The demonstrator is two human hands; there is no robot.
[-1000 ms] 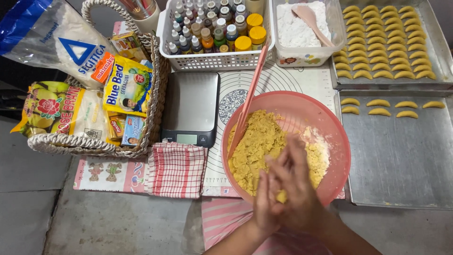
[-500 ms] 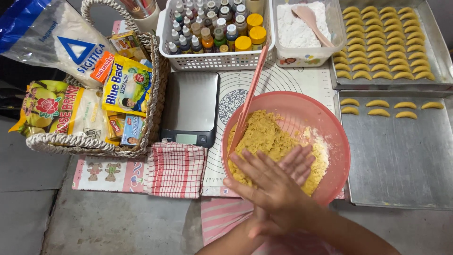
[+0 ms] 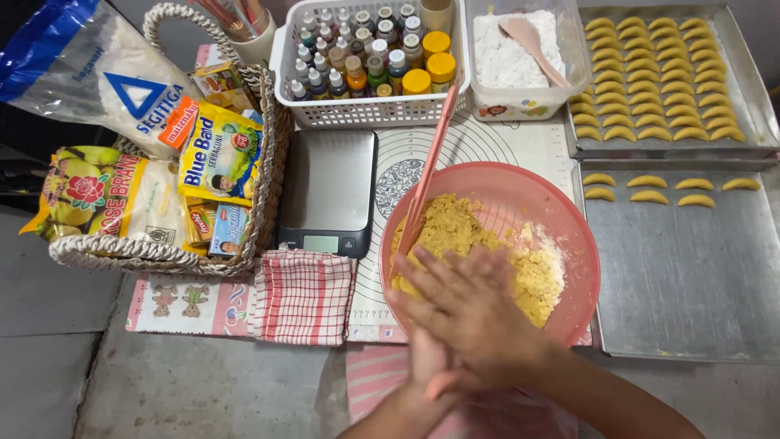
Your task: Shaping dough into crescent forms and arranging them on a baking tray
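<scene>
1. Pink plastic bowl (image 3: 569, 219): it sits at the near edge of the baking mat (image 3: 496, 146), directly in front of me, so both hands work over it. It holds crumbly yellow dough (image 3: 463, 232), with a pink spatula (image 3: 426, 175) leaning on its far rim.
2. My right hand (image 3: 475, 305) lies flat, fingers spread, over my left hand (image 3: 431, 366), palm to palm above the bowl's near rim. Whether a piece of dough is pressed between them I cannot tell; neither hand grips a tool.
3. Steel trays: the near tray (image 3: 691, 276) at the mat's right edge carries a few crescent pieces at its far end, within reach; the far tray (image 3: 751, 89) behind it is filled in rows.
4. Digital scale (image 3: 329, 191): left of the bowl, display toward me.
5. Packages: a wicker basket (image 3: 162, 256) at the left edge holds a clear bag with a blue triangle (image 3: 106, 81), a yellow-green sack (image 3: 106, 199) and small yellow sachets (image 3: 219, 154).
6. Far edge: white basket of small bottles (image 3: 366, 57); clear flour tub (image 3: 520, 61).
</scene>
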